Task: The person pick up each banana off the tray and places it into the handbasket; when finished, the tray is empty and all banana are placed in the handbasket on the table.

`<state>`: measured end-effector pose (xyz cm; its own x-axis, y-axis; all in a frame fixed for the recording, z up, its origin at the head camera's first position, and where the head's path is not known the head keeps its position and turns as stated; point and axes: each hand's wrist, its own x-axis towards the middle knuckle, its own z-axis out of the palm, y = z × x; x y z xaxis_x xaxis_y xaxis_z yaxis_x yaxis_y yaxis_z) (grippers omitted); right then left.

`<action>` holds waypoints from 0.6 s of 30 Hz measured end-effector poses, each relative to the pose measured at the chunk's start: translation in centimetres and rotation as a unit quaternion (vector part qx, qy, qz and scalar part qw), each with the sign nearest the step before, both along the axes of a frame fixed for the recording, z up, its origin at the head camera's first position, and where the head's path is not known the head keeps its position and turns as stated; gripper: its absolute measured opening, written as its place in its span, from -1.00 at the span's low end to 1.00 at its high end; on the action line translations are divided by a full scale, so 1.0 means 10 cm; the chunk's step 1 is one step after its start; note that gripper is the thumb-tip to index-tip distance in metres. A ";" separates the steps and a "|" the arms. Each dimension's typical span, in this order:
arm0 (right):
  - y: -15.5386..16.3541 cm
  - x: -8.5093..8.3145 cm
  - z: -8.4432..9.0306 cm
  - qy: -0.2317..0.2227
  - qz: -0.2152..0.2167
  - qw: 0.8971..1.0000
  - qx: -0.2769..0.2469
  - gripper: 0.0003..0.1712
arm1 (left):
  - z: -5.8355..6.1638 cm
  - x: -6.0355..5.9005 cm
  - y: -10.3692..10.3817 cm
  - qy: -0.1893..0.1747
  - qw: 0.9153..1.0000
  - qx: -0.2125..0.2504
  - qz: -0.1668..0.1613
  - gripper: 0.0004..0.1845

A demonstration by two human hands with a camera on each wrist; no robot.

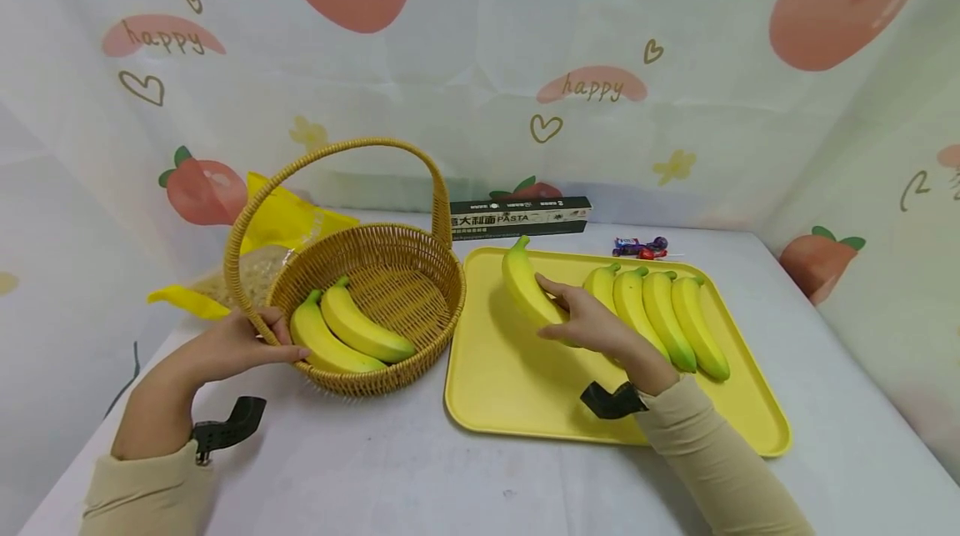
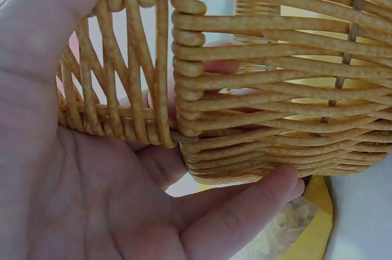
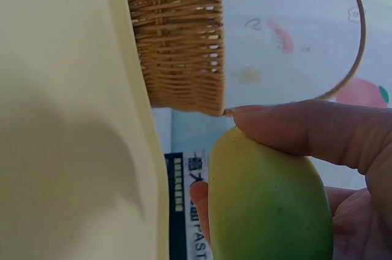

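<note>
My right hand (image 1: 588, 319) grips a banana (image 1: 527, 286) above the left part of the yellow tray (image 1: 510, 398). In the right wrist view, the thumb lies on one side of the banana (image 3: 269, 198) and fingers show on the other. My left hand (image 1: 240, 344) holds the wicker basket (image 1: 363, 382) at its left rim, by the foot of the handle. Up close, the left wrist view has the hand (image 2: 122, 198) around the woven handle base (image 2: 116, 76). Inside the basket, two bananas (image 1: 352, 328) lie side by side. Several more bananas (image 1: 667, 311) line the tray's right half.
Behind the tray stands a dark pasta box (image 1: 520, 217). Small wrapped candies (image 1: 641, 247) lie past the tray's back edge. A yellow bag (image 1: 281, 215) is behind and left of the basket. A printed curtain (image 1: 480, 61) closes off the back.
</note>
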<state>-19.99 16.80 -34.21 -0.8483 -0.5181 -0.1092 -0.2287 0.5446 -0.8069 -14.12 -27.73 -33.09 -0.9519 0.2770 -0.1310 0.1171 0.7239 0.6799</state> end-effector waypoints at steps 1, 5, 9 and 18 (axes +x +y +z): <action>-0.01 0.00 0.02 0.005 0.006 1.000 0.001 -0.08 | 0.00 0.00 0.00 0.001 1.000 0.001 -0.001 -0.69; -0.06 -0.02 0.13 0.024 0.033 0.999 0.011 -0.08 | -0.01 -0.01 0.00 0.009 1.000 0.007 -0.005 -0.71; -0.13 -0.04 0.24 0.038 0.054 0.997 0.026 -0.07 | -0.01 -0.01 0.00 0.010 1.000 0.009 -0.005 -0.71; -0.25 -0.07 0.40 0.070 0.116 0.988 0.069 -0.09 | 0.01 0.00 0.01 0.003 1.000 0.001 -0.001 -0.70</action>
<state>-20.72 14.28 -30.18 -0.7202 -0.6889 -0.0822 -0.4653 0.5675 -0.6793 -14.13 -27.59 -33.03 -0.9522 0.2791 -0.1246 0.1224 0.7218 0.6812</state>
